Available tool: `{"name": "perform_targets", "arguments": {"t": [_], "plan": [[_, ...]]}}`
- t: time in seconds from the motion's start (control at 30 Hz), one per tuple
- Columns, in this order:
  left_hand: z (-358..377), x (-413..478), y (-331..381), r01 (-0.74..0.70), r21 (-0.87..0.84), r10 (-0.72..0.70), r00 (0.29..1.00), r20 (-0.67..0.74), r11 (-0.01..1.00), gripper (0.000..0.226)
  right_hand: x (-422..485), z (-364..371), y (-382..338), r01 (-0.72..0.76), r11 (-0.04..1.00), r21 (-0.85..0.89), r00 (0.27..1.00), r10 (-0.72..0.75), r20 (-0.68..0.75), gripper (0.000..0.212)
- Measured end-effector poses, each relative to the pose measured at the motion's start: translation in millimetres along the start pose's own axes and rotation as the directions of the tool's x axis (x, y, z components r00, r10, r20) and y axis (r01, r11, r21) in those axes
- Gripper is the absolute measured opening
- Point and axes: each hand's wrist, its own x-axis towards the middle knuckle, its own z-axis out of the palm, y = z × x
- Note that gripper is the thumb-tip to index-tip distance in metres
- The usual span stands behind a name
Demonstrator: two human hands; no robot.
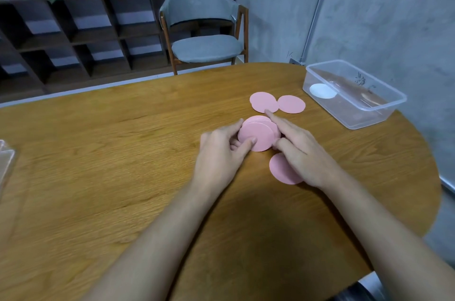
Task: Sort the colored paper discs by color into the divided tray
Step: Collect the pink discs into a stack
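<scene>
A small stack of pink paper discs (257, 134) sits between my hands at the table's middle. My left hand (221, 153) holds the stack, thumb on the top disc and fingers underneath. My right hand (299, 150) pinches the stack's right edge with its index finger stretched along the far side. Two pink discs (263, 101) (291, 103) lie flat beyond the stack. Another pink disc (280, 170) lies partly under my right hand. A clear plastic tray (384, 113) stands at the far right with a white disc (321, 91) inside.
The wooden table (123, 153) has a rounded right end. A clear plastic object (6, 160) pokes in at the left edge. A grey chair (204, 22) stands behind the table, with dark shelves to its left and a concrete wall on the right.
</scene>
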Motion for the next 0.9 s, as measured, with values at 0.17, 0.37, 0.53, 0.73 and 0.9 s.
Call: {"name": "perform_targets", "arguments": {"t": [0.17, 0.37, 0.53, 0.73, 0.9], "plan": [[11, -2, 4, -0.105, 0.175, 0.105, 0.994, 0.013, 0.979, 0.035, 0, 6, 1, 0.015, 0.984, -0.175, 1.000, -0.017, -0.009, 0.071], [12, 0, 3, -0.107, 0.247, 0.098, 0.994, 0.047, 0.963, 0.038, 3, 5, 3, 0.092, 0.977, -0.193, 0.988, -0.114, -0.108, 0.050], [17, -3, 5, -0.066, 0.236, 0.041, 0.993, 0.108, 0.969, 0.049, 1, 5, 2, 0.108, 0.971, -0.214, 0.989, -0.127, -0.078, 0.046], [15, -7, 5, -0.089, 0.212, 0.050, 0.982, 0.185, 0.973, 0.053, -2, 1, 8, 0.086, 0.978, -0.192, 0.991, -0.104, -0.087, 0.022], [14, -10, 1, -0.136, 0.176, 0.108, 0.981, 0.162, 0.975, 0.051, -3, -16, 20, -0.013, 0.991, -0.137, 0.987, -0.009, -0.158, 0.020]]}}
